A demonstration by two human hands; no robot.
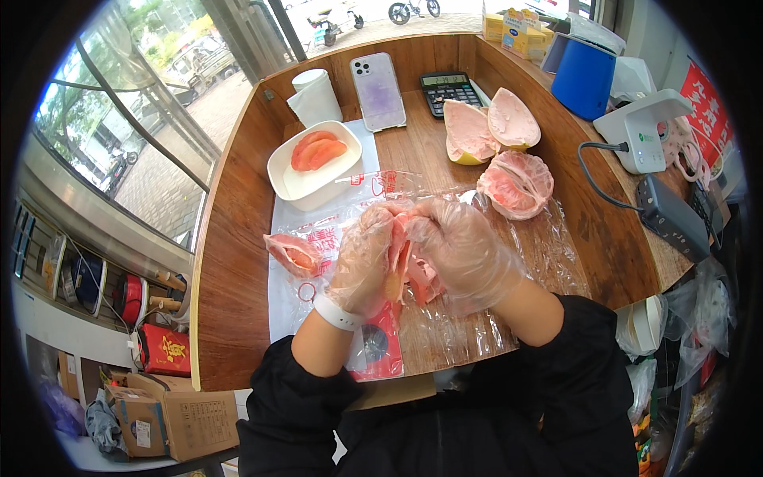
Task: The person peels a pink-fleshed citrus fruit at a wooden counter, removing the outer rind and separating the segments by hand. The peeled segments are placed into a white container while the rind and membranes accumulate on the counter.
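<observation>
Both hands wear clear plastic gloves and meet over the wooden table. My left hand (362, 260) and my right hand (462, 247) grip a red pomelo segment (396, 256) between them, its pale membrane partly pulled apart. Bits of membrane (424, 279) hang or lie just below the fingers; which, I cannot tell. Left of my left hand lies another pomelo piece (293, 255) in its membrane. Peeled red flesh (317, 151) rests in a white plastic container (279, 173). Beyond my right hand sit a partly opened peeled pomelo (516, 185) and thick rind pieces (471, 132).
Thin plastic film (551, 250) and printed sheets (286, 310) cover parts of the table. A tissue roll (316, 98), a phone (380, 92) and a calculator (448, 92) stand or lie towards the back. Raised wooden walls (229, 238) border the table; a blue container (583, 77) is at right.
</observation>
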